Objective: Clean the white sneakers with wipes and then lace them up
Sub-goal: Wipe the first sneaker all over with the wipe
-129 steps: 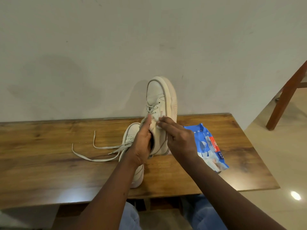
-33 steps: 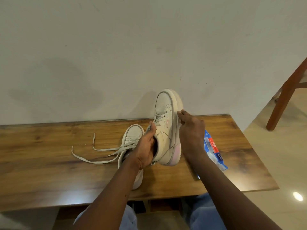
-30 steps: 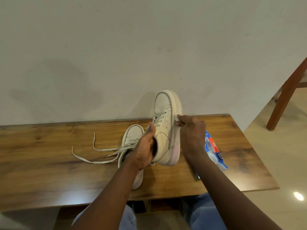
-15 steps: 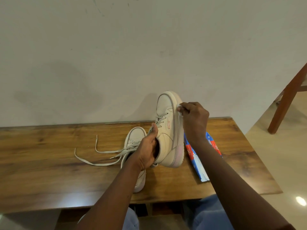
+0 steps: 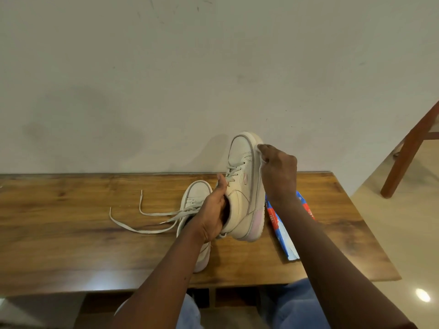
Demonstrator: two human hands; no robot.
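White sneaker (image 5: 242, 198) raised toe-up, wipe (image 5: 260, 160) against its sole edge; unlaced sneaker (image 5: 196, 198) flat on table.

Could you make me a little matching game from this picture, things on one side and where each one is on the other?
Things:
1. raised sneaker
2. second sneaker
3. wipes packet
4. wipe

Places:
A. lying on the table, laces trailing loose to the left
B. pinched in the right hand against the sole edge
C. flat on the table, under the right forearm
D. held up by the left hand, toe pointing up

Pairs: 1-D, 2-A, 3-C, 4-B
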